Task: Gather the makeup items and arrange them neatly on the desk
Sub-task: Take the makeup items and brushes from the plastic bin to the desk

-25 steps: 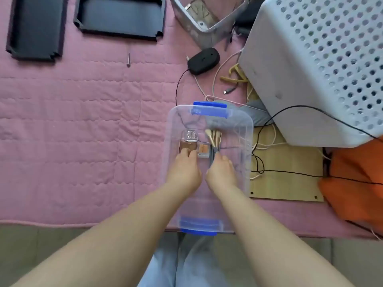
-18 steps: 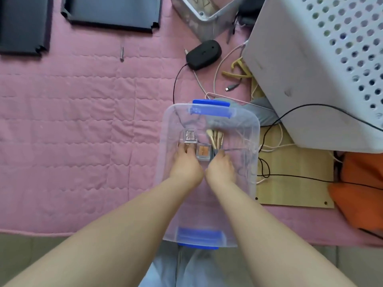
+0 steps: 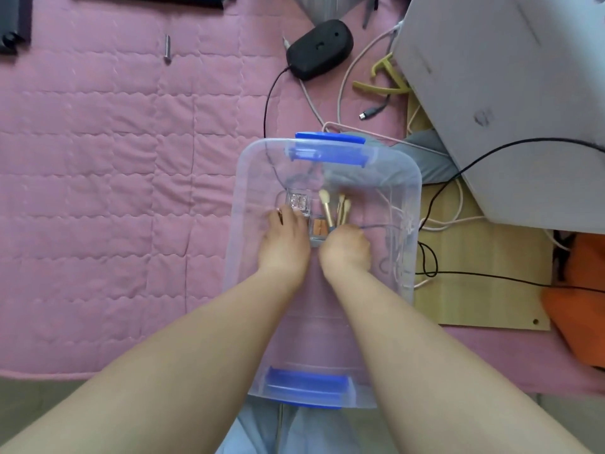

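Note:
A clear plastic bin (image 3: 406, 198) with blue handles stands on the pink quilt, and both my hands are down inside it. My left hand (image 3: 284, 239) rests its fingertips on a clear glittery makeup case (image 3: 297, 201). My right hand (image 3: 345, 245) is closed around the handles of several gold makeup brushes (image 3: 327, 208), whose cream tips point away from me. Between the hands lies a small compact with a tan pan (image 3: 320, 228), partly hidden by my fingers.
A black mouse (image 3: 319, 49) with its cord lies beyond the bin. Tangled cables (image 3: 435, 221) run along the bin's right side, over a wooden board (image 3: 491, 290). A white perforated crate (image 3: 510, 103) stands at the right; orange fabric (image 3: 579, 306) beside it. A metal screw (image 3: 167, 49) lies far left.
The view has shifted closer over the bin. My left hand has slid left onto the glittery case, and my right hand has closed on the brush handles.

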